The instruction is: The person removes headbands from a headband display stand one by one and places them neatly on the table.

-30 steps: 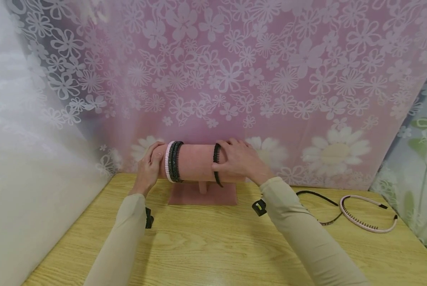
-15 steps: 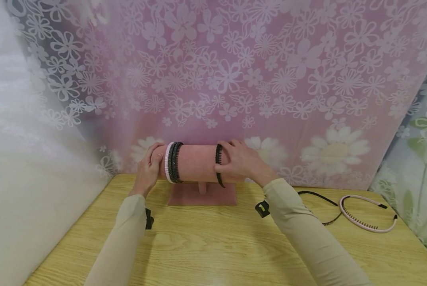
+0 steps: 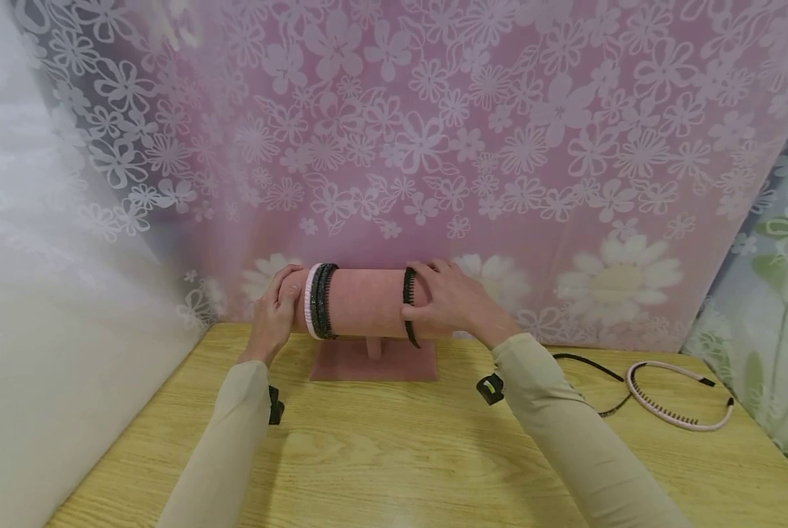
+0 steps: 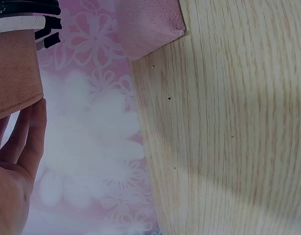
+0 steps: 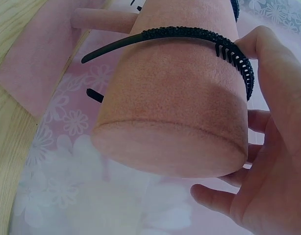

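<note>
A pink velvety headband stand [image 3: 367, 301], a horizontal roll on a post and flat base, stands before me. My left hand [image 3: 273, 312] grips the roll's left end, fingers over the top and thumb at the front; in the left wrist view its fingertips [image 4: 38, 110] meet the roll's edge. Beside it, a white headband [image 3: 309, 301] and black glittery headbands [image 3: 323, 301] sit close together. Toward the right end, a black toothed headband [image 3: 410, 304] arches over the roll. My right hand [image 3: 453, 297] holds it, thumb against its beaded band [image 5: 189, 32] in the right wrist view.
On the wooden table [image 3: 367, 455] at right lie a thin black headband [image 3: 588, 358], partly behind the right sleeve, and a pink toothed headband [image 3: 680, 423], overlapping. A flowered pink curtain [image 3: 380, 147] hangs right behind the stand, and a white sheet [image 3: 70, 330] borders the left.
The black toothed headband has slid a little to the right along the roll, my right hand moving with it. My left hand keeps its place on the roll's left end.
</note>
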`<move>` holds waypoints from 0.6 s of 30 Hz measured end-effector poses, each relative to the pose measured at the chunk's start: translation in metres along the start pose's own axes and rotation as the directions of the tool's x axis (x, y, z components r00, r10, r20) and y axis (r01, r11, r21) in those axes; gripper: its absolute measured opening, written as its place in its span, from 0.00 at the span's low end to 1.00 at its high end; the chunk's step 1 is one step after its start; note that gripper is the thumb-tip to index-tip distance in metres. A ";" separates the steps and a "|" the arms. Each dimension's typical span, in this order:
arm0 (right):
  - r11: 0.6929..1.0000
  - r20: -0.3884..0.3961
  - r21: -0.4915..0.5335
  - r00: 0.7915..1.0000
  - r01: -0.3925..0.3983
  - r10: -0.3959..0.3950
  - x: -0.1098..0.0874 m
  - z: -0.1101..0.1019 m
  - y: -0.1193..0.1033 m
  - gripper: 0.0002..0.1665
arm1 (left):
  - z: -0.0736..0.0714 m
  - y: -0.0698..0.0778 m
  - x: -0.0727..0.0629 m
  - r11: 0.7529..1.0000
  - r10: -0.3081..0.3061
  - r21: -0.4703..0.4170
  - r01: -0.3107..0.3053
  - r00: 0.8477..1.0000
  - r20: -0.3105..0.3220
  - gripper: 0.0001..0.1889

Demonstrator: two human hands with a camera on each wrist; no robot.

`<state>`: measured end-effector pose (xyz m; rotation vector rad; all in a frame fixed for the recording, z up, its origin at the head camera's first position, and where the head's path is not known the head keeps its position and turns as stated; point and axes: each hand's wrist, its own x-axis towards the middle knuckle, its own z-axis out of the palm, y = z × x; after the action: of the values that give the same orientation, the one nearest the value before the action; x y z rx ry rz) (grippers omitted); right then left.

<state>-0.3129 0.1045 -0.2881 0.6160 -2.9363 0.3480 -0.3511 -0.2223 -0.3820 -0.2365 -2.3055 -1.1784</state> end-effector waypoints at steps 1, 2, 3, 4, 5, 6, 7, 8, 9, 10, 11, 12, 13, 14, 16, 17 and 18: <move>1.000 -0.001 0.004 1.000 -0.002 0.002 0.000 0.000 0.001 0.52 | 0.000 0.000 0.000 1.000 0.000 -0.003 0.000 1.000 0.002 0.25; 1.000 -0.001 0.008 1.000 -0.003 0.003 -0.001 0.000 0.001 0.52 | 0.000 0.000 0.000 1.000 -0.001 -0.005 0.001 1.000 0.003 0.25; 1.000 -0.001 0.010 1.000 -0.005 0.005 -0.001 0.000 0.002 0.52 | 0.000 0.000 -0.001 1.000 -0.001 -0.008 0.001 1.000 0.004 0.25; 1.000 -0.001 0.013 1.000 -0.007 0.007 -0.002 0.000 0.002 0.52 | 0.000 0.000 0.000 1.000 0.000 -0.012 0.000 1.000 0.005 0.25; 1.000 -0.002 0.018 1.000 -0.009 0.009 -0.002 0.000 0.003 0.52 | 0.000 0.000 0.000 1.000 -0.001 -0.017 0.001 1.000 0.005 0.25; 1.000 -0.002 0.019 1.000 -0.010 0.010 -0.002 0.000 0.004 0.52 | 0.000 0.000 0.000 1.000 0.000 -0.018 0.000 1.000 0.005 0.24; 1.000 -0.003 0.020 1.000 -0.010 0.010 -0.003 0.000 0.005 0.53 | 0.001 0.000 0.000 1.000 0.000 -0.019 0.000 1.000 0.003 0.24; 1.000 -0.002 0.022 1.000 -0.011 0.011 -0.003 0.000 0.005 0.52 | 0.001 -0.001 0.000 1.000 0.000 -0.018 0.000 1.000 0.000 0.24; 1.000 -0.002 0.022 1.000 -0.013 0.013 -0.003 0.000 0.006 0.53 | 0.001 -0.001 0.000 1.000 -0.001 -0.017 0.001 1.000 -0.003 0.24; 1.000 -0.003 0.023 1.000 -0.013 0.013 -0.004 0.000 0.007 0.53 | 0.001 -0.001 0.000 1.000 -0.001 -0.014 0.001 1.000 -0.005 0.24; 1.000 -0.003 0.024 1.000 -0.015 0.015 -0.004 0.000 0.007 0.53 | 0.001 -0.001 0.000 1.000 -0.003 -0.010 0.003 1.000 -0.007 0.24; 1.000 -0.004 0.023 1.000 -0.014 0.014 -0.004 0.000 0.008 0.53 | 0.001 -0.001 0.000 1.000 -0.004 -0.007 0.004 1.000 -0.010 0.24; 1.000 -0.004 0.025 1.000 -0.016 0.016 -0.005 0.000 0.008 0.53 | 0.001 -0.002 0.000 1.000 -0.004 -0.005 0.004 1.000 -0.012 0.24; 0.999 -0.004 0.027 1.000 -0.018 0.019 -0.005 -0.001 0.009 0.53 | 0.001 -0.002 0.000 1.000 -0.005 -0.006 0.005 1.000 -0.012 0.24; 0.999 -0.005 0.033 1.000 -0.021 0.021 -0.006 -0.001 0.010 0.53 | 0.001 -0.001 0.000 1.000 -0.006 -0.006 0.006 1.000 -0.010 0.24; 0.999 -0.006 0.037 1.000 -0.022 0.022 -0.006 -0.001 0.011 0.53 | 0.001 -0.001 0.000 1.000 -0.007 -0.009 0.007 1.000 -0.009 0.24; 0.999 -0.007 0.038 1.000 -0.020 0.020 -0.006 -0.001 0.012 0.52 | 0.001 -0.001 0.000 1.000 -0.008 -0.010 0.008 1.000 -0.009 0.24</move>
<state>-0.3119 0.1174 -0.2903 0.5891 -2.9370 0.4086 -0.3519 -0.2218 -0.3830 -0.2256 -2.2946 -1.1929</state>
